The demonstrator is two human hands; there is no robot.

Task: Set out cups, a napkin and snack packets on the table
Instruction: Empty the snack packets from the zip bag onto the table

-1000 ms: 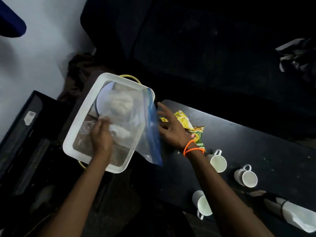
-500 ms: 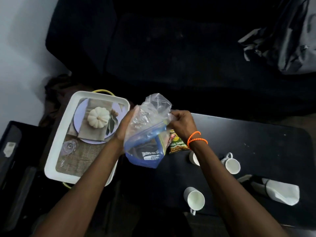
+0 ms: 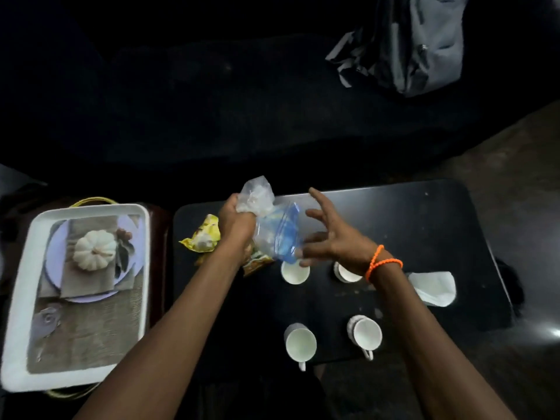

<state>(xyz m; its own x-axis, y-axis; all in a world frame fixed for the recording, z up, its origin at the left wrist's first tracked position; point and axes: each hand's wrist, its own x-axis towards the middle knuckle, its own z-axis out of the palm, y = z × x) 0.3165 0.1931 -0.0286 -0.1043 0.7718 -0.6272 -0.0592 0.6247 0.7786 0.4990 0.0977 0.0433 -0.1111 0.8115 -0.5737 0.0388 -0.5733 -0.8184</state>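
My left hand (image 3: 235, 221) grips crumpled zip bag (image 3: 274, 230) over black table (image 3: 424, 225); right hand (image 3: 331, 237) spread, empty, beside it. Yellow snack packet (image 3: 203, 237) down, four white cups (image 3: 300, 344), napkin (image 3: 433, 287) set. I judge: steady bag mouth, draw remaining packets clear of cups.

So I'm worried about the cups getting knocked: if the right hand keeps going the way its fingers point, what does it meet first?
Probably the plastic bag held up by the left hand. The right hand is open, fingers aimed left at it, above the cups; depth is hard to judge.
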